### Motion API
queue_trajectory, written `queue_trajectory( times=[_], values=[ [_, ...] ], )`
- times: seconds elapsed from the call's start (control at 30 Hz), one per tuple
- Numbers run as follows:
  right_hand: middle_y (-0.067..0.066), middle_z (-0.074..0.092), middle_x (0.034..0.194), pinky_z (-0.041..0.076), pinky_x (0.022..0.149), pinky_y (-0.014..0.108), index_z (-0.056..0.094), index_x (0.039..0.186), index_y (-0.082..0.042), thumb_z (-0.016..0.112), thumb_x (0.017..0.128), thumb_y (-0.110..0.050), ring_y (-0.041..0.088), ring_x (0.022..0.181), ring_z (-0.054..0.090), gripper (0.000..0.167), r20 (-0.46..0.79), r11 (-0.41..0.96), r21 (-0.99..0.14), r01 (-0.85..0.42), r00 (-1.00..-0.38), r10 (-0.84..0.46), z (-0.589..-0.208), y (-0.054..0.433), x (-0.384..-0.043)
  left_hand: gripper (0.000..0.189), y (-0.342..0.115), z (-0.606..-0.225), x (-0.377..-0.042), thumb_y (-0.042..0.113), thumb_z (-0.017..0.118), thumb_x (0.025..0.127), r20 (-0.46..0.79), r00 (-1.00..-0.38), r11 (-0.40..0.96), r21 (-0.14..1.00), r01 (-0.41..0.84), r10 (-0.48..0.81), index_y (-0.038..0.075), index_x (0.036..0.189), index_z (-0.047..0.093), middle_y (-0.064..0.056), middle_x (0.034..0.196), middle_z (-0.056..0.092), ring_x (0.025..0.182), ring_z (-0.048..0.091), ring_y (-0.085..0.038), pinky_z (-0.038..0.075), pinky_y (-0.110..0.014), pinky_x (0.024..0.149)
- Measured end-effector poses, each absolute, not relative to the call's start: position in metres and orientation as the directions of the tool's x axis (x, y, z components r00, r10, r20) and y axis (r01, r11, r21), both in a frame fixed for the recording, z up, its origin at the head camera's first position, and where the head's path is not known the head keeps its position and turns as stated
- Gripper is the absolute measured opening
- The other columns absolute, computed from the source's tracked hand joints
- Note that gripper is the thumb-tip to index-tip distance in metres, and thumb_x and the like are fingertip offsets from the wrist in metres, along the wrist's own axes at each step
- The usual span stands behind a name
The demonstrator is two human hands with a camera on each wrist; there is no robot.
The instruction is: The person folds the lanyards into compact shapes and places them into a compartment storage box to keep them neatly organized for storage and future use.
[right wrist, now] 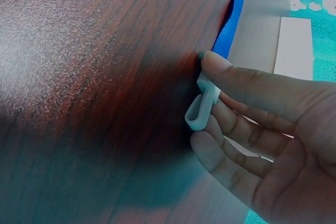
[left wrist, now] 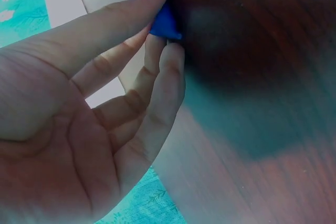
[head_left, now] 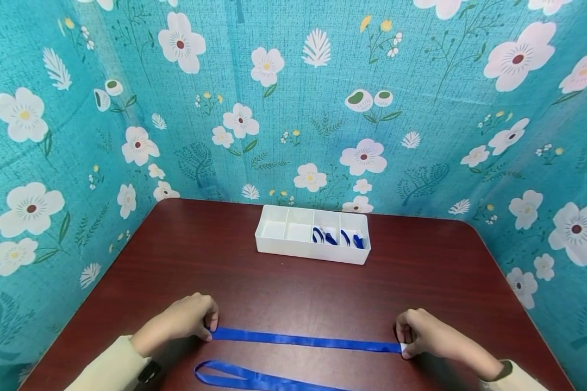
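A teal cloth [head_left: 283, 27] printed with pale flowers fills the upper part of the head view. Below it spreads the dark reddish-brown worktop [head_left: 200, 255]. A white tray [head_left: 313, 251] sits near the middle of the frame, its two right-hand compartments holding blue pieces [head_left: 330, 238] with bits of white.

At lower left, the left hand [head_left: 191, 316] has its grip closed, thumb against fingers, on the left end of a blue strap [head_left: 303, 341]; whether that end is cut or folded, I cannot tell. At lower right, the right hand [head_left: 423, 332] pinches the other end, its grip closed where the strap meets a white fitting.

The strap runs almost straight between them, flat, narrow and faintly glossy. It should be light and limp, a little slippery, hardly fragile; a pinch at each end looks the best hold, since the middle would sag or twist. A looped blue strap [head_left: 266, 382] lies nearer the bottom edge and runs out of frame.

Smallest is the white hook [right wrist: 206, 103], seemingly stiff plastic, bent back on itself below the right thumb; its firm shank looks easier to hold than the ribbon.
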State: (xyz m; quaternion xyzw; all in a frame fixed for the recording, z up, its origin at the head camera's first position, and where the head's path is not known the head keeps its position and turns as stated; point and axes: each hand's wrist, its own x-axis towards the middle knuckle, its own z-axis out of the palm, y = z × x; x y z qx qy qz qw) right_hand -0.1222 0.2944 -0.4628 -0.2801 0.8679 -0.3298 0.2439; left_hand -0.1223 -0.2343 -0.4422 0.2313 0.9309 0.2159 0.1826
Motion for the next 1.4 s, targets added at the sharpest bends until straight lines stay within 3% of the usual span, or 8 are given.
queue_trajectory(
  times=[0.33, 0.57, 0.67, 0.83, 0.97, 1.4],
  values=[
    [-0.011, 0.056, 0.065, 0.046, 0.045, 0.026, 0.063, 0.076, -0.012, 0.087, 0.070, -0.004, 0.002, 0.056, 0.051, 0.026, -0.233, 0.619, -0.718, -0.319, -0.728, -0.645, -0.464, 0.295, -0.120, 0.032, -0.240, -0.447, -0.121, 0.001, 0.091, 0.064, -0.184, -0.824, 0.761, 0.529, 0.376, 0.536, 0.016, 0.065, 0.063, 0.013, 0.059, 0.056, 0.056, 0.047, -0.001, 0.042, -0.026, 0.052],
    [-0.010, 0.059, 0.066, 0.045, 0.045, 0.024, 0.065, 0.078, -0.023, 0.091, 0.070, -0.023, 0.003, 0.056, 0.054, 0.027, -0.265, 0.599, -0.761, -0.249, -0.724, -0.637, -0.528, 0.329, -0.140, 0.034, -0.243, -0.452, -0.120, 0.002, 0.091, 0.063, -0.167, -0.839, 0.759, 0.542, 0.360, 0.517, 0.015, 0.068, 0.061, 0.009, 0.062, 0.054, 0.057, 0.045, -0.002, 0.040, -0.026, 0.051],
    [-0.010, 0.060, 0.066, 0.047, 0.044, 0.025, 0.065, 0.079, -0.021, 0.090, 0.072, -0.020, 0.004, 0.056, 0.056, 0.025, -0.256, 0.584, -0.770, -0.258, -0.713, -0.653, -0.524, 0.326, -0.138, 0.032, -0.243, -0.452, -0.119, 0.000, 0.090, 0.065, -0.176, -0.838, 0.753, 0.558, 0.348, 0.517, 0.015, 0.068, 0.061, 0.009, 0.061, 0.054, 0.056, 0.044, -0.002, 0.040, -0.024, 0.050],
    [-0.009, 0.057, 0.064, 0.044, 0.043, 0.026, 0.064, 0.076, -0.010, 0.085, 0.074, -0.003, 0.003, 0.054, 0.051, 0.022, -0.197, 0.566, -0.767, -0.302, -0.729, -0.655, -0.473, 0.299, -0.119, 0.030, -0.243, -0.450, -0.118, 0.000, 0.088, 0.068, -0.180, -0.833, 0.754, 0.554, 0.353, 0.523, 0.016, 0.063, 0.064, 0.012, 0.059, 0.056, 0.054, 0.044, 0.000, 0.041, -0.023, 0.050],
    [-0.007, 0.058, 0.063, 0.045, 0.045, 0.025, 0.063, 0.074, -0.007, 0.082, 0.076, 0.002, 0.002, 0.053, 0.051, 0.021, -0.209, 0.581, -0.763, -0.284, -0.742, -0.637, -0.457, 0.290, -0.114, 0.028, -0.244, -0.448, -0.117, -0.002, 0.087, 0.068, -0.166, -0.831, 0.748, 0.553, 0.367, 0.531, 0.016, 0.062, 0.066, 0.012, 0.058, 0.057, 0.054, 0.044, 0.001, 0.042, -0.023, 0.049],
    [0.000, 0.064, 0.065, 0.049, 0.044, 0.032, 0.069, 0.080, -0.003, 0.075, 0.088, -0.007, 0.009, 0.053, 0.057, 0.010, -0.204, 0.473, -0.850, -0.231, -0.684, -0.700, -0.461, 0.301, -0.120, 0.030, -0.246, -0.446, -0.117, -0.010, 0.085, 0.063, -0.147, -0.819, 0.719, 0.580, 0.383, 0.555, 0.014, 0.065, 0.066, 0.011, 0.063, 0.061, 0.056, 0.050, 0.002, 0.046, -0.021, 0.050]
  ],
)
